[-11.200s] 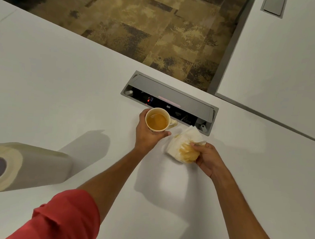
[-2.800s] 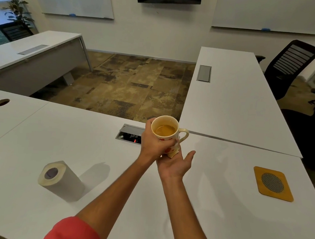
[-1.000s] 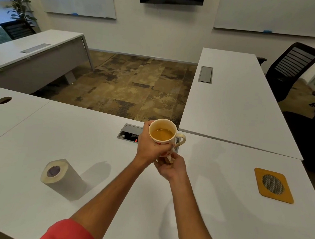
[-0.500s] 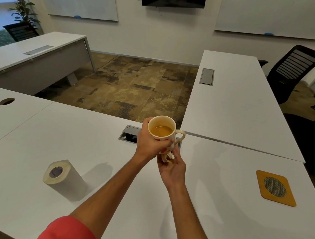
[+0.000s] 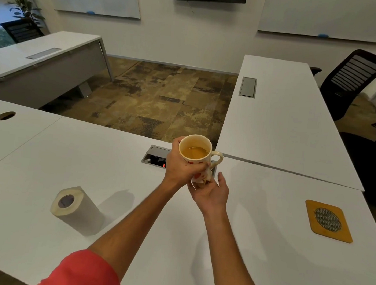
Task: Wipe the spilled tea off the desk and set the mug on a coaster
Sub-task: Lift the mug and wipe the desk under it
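Left hand (image 5: pixel 181 166) gripping mug (image 5: pixel 198 158) level; right hand (image 5: pixel 210 191) cupped, dabbing underside with tissue (image 5: pixel 203 176). Dry fully before coaster (image 5: pixel 328 220) far right.

bare desk (image 5: pixel 266 213) around coaster (image 5: pixel 328 221)

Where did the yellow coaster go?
The coaster lies flat on the white desk, far to the person's right, well apart from the mug.

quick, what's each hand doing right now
Left hand: closed around the mug, held above the desk.
Right hand: under the mug's base, pressing a bit of tissue against it.
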